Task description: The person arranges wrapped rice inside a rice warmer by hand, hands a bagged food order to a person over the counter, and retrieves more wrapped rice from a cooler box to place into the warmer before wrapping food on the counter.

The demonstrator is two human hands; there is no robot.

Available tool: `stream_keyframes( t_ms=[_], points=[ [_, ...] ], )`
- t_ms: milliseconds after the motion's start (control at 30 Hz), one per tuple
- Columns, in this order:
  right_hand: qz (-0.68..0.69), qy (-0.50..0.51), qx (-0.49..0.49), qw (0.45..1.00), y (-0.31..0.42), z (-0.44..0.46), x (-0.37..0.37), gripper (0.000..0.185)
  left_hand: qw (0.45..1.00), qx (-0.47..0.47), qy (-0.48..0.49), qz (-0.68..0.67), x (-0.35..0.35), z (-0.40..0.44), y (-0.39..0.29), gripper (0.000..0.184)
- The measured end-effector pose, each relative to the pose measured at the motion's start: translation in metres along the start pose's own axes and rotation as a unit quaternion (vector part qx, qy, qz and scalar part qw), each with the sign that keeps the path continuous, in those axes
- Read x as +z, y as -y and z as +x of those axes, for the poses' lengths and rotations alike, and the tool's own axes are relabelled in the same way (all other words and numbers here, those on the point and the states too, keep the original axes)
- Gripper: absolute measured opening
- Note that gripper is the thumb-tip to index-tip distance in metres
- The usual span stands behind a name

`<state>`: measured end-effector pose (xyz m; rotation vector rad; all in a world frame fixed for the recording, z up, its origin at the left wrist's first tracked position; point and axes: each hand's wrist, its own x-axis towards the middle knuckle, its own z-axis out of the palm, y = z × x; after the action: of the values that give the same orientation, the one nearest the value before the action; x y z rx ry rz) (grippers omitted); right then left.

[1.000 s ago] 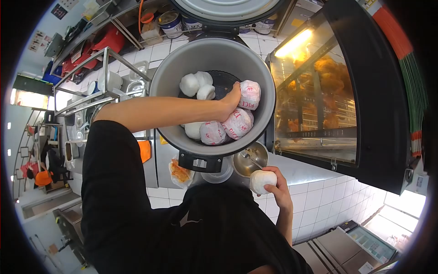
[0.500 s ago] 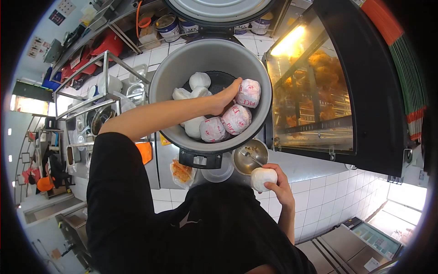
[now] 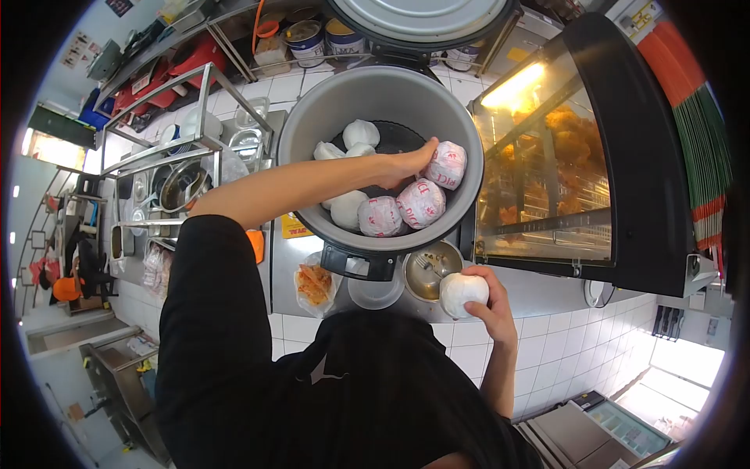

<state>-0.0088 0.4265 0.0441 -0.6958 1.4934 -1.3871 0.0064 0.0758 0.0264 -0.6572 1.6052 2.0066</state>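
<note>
Reaching into pot (image 3: 367,90), left hand (image 3: 408,164) meets printed bundle (image 3: 447,166) near far-right wall; fingers mostly hidden, grip can't be told. Right hand (image 3: 497,305): fingers curled round white bundle (image 3: 461,297), outside pot, near bowl (image 3: 420,284). Light, even pressure should avoid dents.

bright overall, yellow cabinet lamp (image 3: 513,86), washed-out lower right, fisheye-curved edges

Steel counter (image 3: 539,283) across from me, shiny grey top. On it: big open cooker (image 3: 375,87), yellow box (image 3: 295,227) at its left, bag of orangey food (image 3: 315,284), clear plastic tub (image 3: 373,293), metal bowl (image 3: 419,288) just beside the tub.
</note>
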Motion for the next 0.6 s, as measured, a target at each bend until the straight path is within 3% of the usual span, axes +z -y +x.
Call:
stream_keyframes(
  t_ms=[100,233,333,400,467,600],
  points=[
    [0.053,-0.010,-0.041,0.998,0.020,0.020,0.001,0.056,0.996,-0.008,0.042,-0.080,-0.011,0.048,0.020,0.086],
    [0.156,-0.104,-0.132,0.973,0.091,0.061,0.028,0.058,0.993,-0.012,-0.116,0.025,0.001,0.024,0.005,0.090],
    [0.123,-0.159,-0.192,0.960,0.142,0.092,0.037,0.050,0.989,0.069,-0.131,0.011,-0.002,0.031,0.007,0.092],
    [0.142,-0.156,-0.206,0.955,0.157,0.115,0.030,0.042,0.983,0.116,-0.083,0.116,-0.005,0.034,0.007,0.094],
    [0.048,-0.163,-0.223,0.960,0.169,0.148,0.032,0.042,0.982,0.112,-0.033,0.149,0.001,0.010,0.000,0.093],
    [-0.272,-0.099,-0.204,0.935,0.166,0.242,0.032,0.051,0.986,0.058,-0.090,0.128,0.001,-0.009,-0.003,0.083]
  ],
)
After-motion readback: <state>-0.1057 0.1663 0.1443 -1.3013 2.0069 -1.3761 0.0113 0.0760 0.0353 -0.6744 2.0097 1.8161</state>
